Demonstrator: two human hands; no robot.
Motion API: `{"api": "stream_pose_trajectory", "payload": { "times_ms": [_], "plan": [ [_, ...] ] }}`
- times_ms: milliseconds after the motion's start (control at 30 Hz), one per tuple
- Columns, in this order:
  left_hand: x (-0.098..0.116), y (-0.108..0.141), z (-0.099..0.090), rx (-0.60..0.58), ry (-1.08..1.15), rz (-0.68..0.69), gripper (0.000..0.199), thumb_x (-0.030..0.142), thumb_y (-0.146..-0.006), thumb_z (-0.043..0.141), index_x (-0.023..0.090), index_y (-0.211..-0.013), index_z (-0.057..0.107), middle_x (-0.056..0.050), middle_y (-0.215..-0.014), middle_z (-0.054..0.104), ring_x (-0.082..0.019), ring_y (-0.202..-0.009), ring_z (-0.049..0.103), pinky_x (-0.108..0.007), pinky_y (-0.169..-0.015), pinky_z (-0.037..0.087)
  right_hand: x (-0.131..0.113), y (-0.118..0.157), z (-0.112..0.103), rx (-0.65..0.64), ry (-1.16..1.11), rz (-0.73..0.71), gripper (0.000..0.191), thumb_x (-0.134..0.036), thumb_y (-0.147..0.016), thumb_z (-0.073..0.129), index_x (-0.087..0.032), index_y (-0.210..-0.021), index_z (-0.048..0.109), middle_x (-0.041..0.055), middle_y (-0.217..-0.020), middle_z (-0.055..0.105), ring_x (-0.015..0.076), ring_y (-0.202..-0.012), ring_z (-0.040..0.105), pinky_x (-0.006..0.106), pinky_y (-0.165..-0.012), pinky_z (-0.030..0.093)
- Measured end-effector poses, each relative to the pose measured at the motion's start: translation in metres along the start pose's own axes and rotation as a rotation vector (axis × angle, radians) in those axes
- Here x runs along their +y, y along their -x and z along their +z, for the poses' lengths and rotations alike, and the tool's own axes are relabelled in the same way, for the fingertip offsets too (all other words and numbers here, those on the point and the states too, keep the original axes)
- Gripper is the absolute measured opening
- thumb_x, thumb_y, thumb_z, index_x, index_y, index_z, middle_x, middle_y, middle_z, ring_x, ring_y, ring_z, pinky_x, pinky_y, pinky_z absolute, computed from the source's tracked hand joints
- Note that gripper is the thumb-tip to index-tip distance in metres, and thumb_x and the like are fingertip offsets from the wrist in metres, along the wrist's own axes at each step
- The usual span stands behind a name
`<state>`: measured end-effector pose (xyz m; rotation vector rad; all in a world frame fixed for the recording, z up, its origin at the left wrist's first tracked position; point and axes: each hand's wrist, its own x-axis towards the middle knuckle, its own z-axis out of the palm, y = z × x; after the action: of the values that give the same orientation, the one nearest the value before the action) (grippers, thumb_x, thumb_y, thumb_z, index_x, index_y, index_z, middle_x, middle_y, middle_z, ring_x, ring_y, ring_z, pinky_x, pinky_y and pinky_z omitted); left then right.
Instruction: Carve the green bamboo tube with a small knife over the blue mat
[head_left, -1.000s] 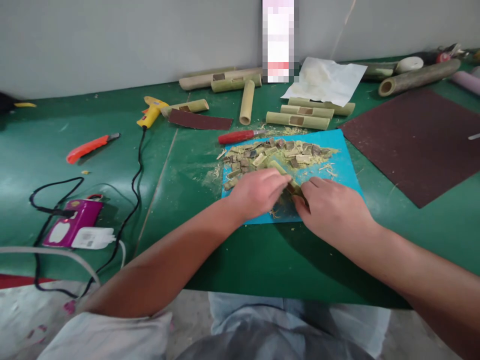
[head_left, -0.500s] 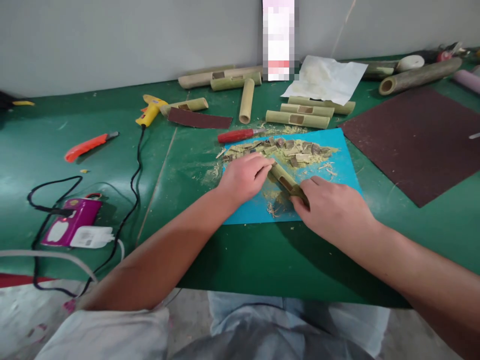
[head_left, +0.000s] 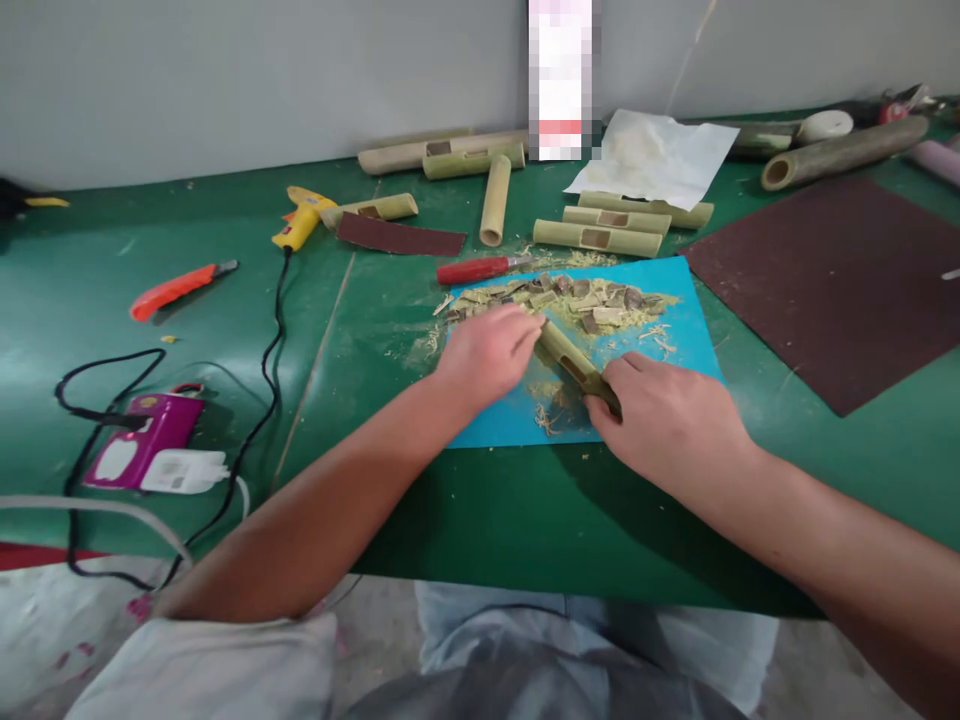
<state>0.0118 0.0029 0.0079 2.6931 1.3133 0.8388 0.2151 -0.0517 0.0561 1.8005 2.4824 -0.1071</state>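
Observation:
A short green bamboo tube (head_left: 559, 346) with a rectangular slot cut in its side lies slantwise between my hands, over a blue sheet (head_left: 495, 428). My right hand (head_left: 667, 405) is wrapped around its near end, thumb underneath. At the far end my left hand (head_left: 487, 355) is closed, its fingertips against the tube; what lies under those fingers is hidden. Bamboo chips and shavings (head_left: 600, 305) are heaped on the sheet just beyond. Behind the heap rests a red-handled knife (head_left: 472, 270), its blade pointing right.
Several slotted bamboo tubes (head_left: 596, 238) lie farther back. Brown sandpaper (head_left: 832, 290) covers the right side, with a narrower strip (head_left: 397, 236) at centre-left. On the left are a yellow glue gun (head_left: 300, 220), an orange cutter (head_left: 176, 292) and a purple power strip (head_left: 146, 440) with trailing cords.
Both hands keep their grip on the bamboo tube. Its far end and my left fingertips have shifted very slightly left; the view itself has moved a little.

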Motion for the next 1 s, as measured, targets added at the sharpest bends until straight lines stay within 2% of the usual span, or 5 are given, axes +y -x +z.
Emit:
{"api": "stream_pose_trajectory", "payload": {
  "times_ms": [433, 600, 733, 867, 1000],
  "plan": [
    [0.014, 0.004, -0.001, -0.157, 0.114, 0.106, 0.032, 0.029, -0.106, 0.041, 0.018, -0.114, 0.07, -0.005, -0.091, 0.073, -0.016, -0.084, 0.07, -0.026, -0.072, 0.056, 0.002, -0.004, 0.002, 0.003, -0.033, -0.018, 0.027, -0.032, -0.096, 0.047, -0.016, -0.087, 0.068, 0.0089, -0.086, 0.07, 0.0171, -0.064, 0.057, 0.032, -0.054, 0.018],
    [0.017, 0.003, 0.0, -0.065, 0.066, 0.025, 0.032, 0.028, -0.105, 0.042, 0.016, -0.109, 0.071, -0.008, -0.094, 0.073, -0.019, -0.085, 0.069, -0.029, -0.073, 0.056, 0.002, -0.004, 0.003, 0.009, -0.039, -0.003, 0.028, -0.032, -0.096, 0.047, -0.016, -0.087, 0.068, 0.009, -0.087, 0.069, 0.0169, -0.064, 0.056, 0.033, -0.054, 0.018],
    [0.017, 0.003, 0.0, -0.187, 0.062, 0.136, 0.037, 0.03, -0.106, 0.037, 0.018, -0.105, 0.072, -0.005, -0.083, 0.07, -0.017, -0.076, 0.067, -0.027, -0.066, 0.054, 0.002, -0.003, 0.003, 0.018, -0.016, -0.028, 0.026, -0.029, -0.096, 0.047, -0.016, -0.087, 0.068, 0.0087, -0.085, 0.069, 0.0169, -0.064, 0.056, 0.033, -0.054, 0.018],
    [0.008, 0.002, 0.001, -0.037, -0.002, 0.009, 0.035, 0.029, -0.105, 0.04, 0.016, -0.111, 0.072, -0.008, -0.094, 0.073, -0.018, -0.084, 0.069, -0.027, -0.072, 0.055, 0.002, -0.003, 0.003, 0.033, 0.003, -0.015, 0.03, -0.031, -0.097, 0.045, -0.016, -0.085, 0.068, 0.0095, -0.084, 0.069, 0.0172, -0.062, 0.056, 0.033, -0.054, 0.017],
    [0.01, 0.004, 0.002, -0.154, 0.047, 0.126, 0.037, 0.031, -0.106, 0.038, 0.019, -0.114, 0.071, -0.005, -0.086, 0.072, -0.017, -0.079, 0.068, -0.026, -0.068, 0.054, 0.001, -0.003, 0.002, 0.022, 0.011, -0.038, 0.03, -0.031, -0.097, 0.046, -0.015, -0.086, 0.069, 0.0094, -0.084, 0.07, 0.0176, -0.063, 0.057, 0.032, -0.054, 0.017]
  ]
}}
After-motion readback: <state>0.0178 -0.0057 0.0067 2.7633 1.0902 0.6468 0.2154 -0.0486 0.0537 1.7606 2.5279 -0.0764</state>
